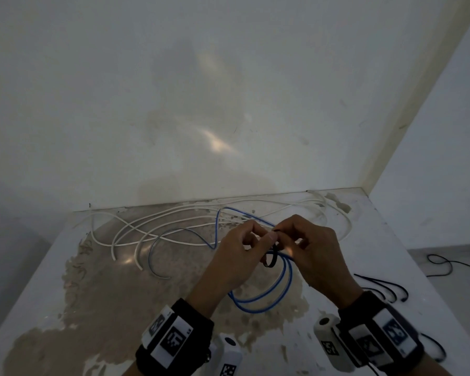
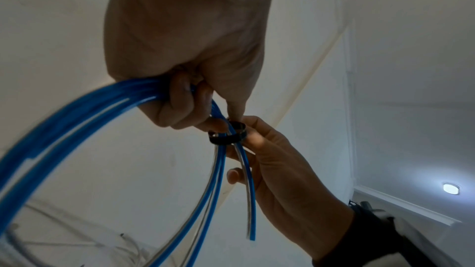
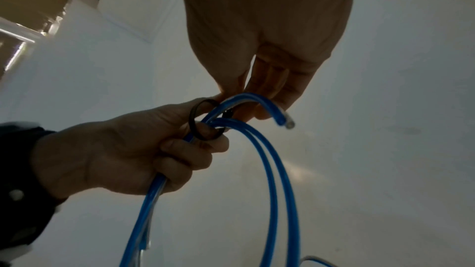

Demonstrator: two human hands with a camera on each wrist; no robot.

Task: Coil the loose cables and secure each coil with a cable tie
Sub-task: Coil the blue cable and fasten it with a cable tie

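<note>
I saw the thin, glossy blue plastic cable (image 1: pixel 263 297) held above the worn white table (image 1: pixel 52 280), several strands gathered into a loose hanging coil, one cut end poking free. My left hand (image 1: pixel 239 251) had its fingers curled tight round the bundled strands. My right hand (image 1: pixel 310 248) pinched the narrow black cable tie (image 2: pixel 227 134), which looped round the strands just beside the left fingers. Loose white cables (image 1: pixel 136 229) lay tangled behind.

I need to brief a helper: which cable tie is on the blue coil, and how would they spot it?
On the worn tabletop, both hands meet at a blue cable coil. The black cable tie loops it between their fingers; spare black ties lie flat, rightward.
</note>
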